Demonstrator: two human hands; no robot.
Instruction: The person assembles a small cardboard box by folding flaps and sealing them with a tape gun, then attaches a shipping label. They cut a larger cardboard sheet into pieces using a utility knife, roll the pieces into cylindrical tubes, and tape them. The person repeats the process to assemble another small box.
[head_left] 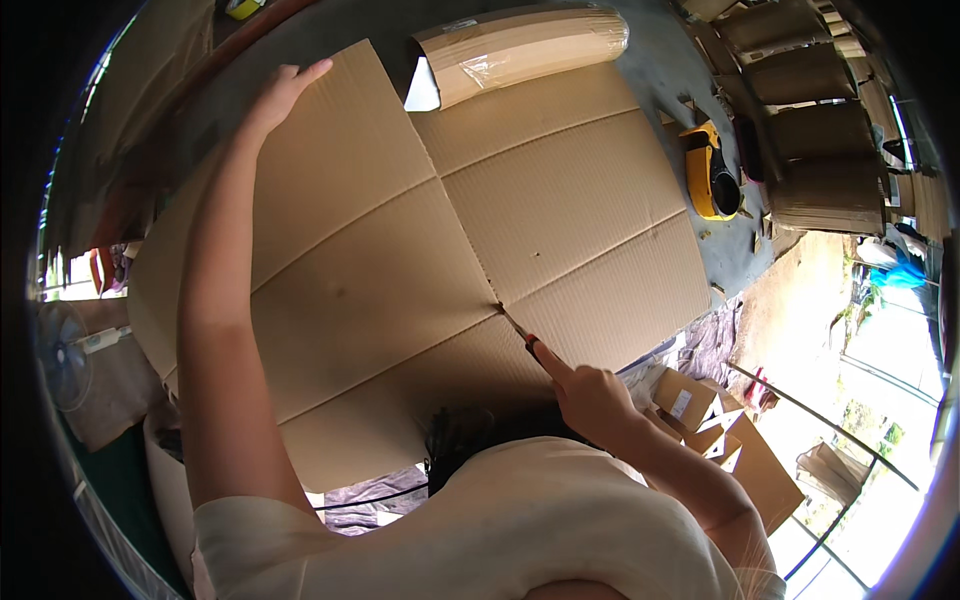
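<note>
A large flat sheet of brown corrugated cardboard [400,230] lies spread across a grey table [665,65]. My left hand [285,90] reaches far out and rests flat on the sheet's far left corner, fingers apart. My right hand [590,395] is closed around a utility knife [522,333] with a red-and-black handle. The blade tip sits at the near end of a long cut that runs through the middle of the sheet.
A plastic-wrapped bundle of folded cardboard [520,50] lies at the table's far edge. A yellow tool [712,170] sits to the right of the sheet. Stacks of flat boxes [815,130] stand at far right. Small cartons [715,425] lie on the floor; a fan [65,355] is at left.
</note>
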